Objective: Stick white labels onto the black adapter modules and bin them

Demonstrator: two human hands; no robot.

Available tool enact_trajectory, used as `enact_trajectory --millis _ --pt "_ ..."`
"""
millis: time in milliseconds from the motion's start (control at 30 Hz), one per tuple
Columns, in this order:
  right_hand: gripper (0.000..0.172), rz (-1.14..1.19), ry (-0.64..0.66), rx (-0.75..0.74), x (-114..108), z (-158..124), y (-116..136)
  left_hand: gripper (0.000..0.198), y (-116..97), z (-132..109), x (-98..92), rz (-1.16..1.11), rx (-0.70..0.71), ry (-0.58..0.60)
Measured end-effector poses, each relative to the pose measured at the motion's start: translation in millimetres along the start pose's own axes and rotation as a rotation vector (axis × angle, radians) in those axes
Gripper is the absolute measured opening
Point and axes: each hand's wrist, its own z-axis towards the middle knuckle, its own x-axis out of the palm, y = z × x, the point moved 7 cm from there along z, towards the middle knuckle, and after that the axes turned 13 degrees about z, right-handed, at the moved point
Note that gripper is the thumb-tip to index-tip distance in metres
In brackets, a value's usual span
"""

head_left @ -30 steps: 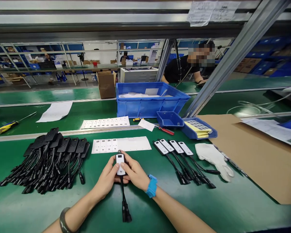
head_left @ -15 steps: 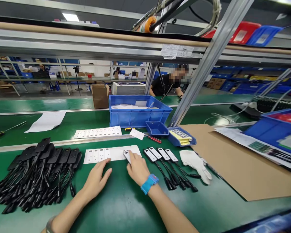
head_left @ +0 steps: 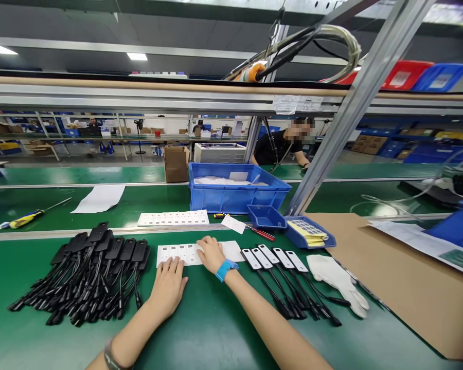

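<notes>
Two bare hands meet on one white label sheet (head_left: pixel 185 253) lying on the green bench (head_left: pixel 216 329), between a heap of black cabled units (head_left: pixel 92 264), too tangled to count, and what appear to be five labelled units (head_left: pixel 272 257) in a row. The left hand (head_left: pixel 168 285) lies flat, fingers loosely spread, tips at the sheet's near edge. The right hand (head_left: pixel 210 253) covers its middle with bent fingers; whether they pinch a label cannot be told. Small rectangular labels line the sheet's left part. One white glove (head_left: pixel 337 277) lies nearby.
</notes>
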Motion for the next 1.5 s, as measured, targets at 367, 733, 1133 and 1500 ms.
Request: enact_trajectory --millis 367,733,1133,1500 --pt "0.015 0.378 -0.196 -0.138 -15.8 -16.2 11.2 0.041 -4.7 -0.2 0.0 0.253 -0.002 0.021" --pt "0.025 1.017 -0.346 0.05 -36.2 -64.0 -19.5 0.039 78.1 -2.2 -74.6 0.503 -0.42 -0.095" --pt "0.026 1.26 -0.286 0.103 -37.0 -76.1 -1.0 0.029 22.4 -4.6 -47.7 -0.34 -0.313 0.05" --pt "0.024 1.389 -0.232 0.154 -33.5 -76.7 2.9 0.049 -36.0 -21.9 -4.6 -1.55 -0.462 0.366"
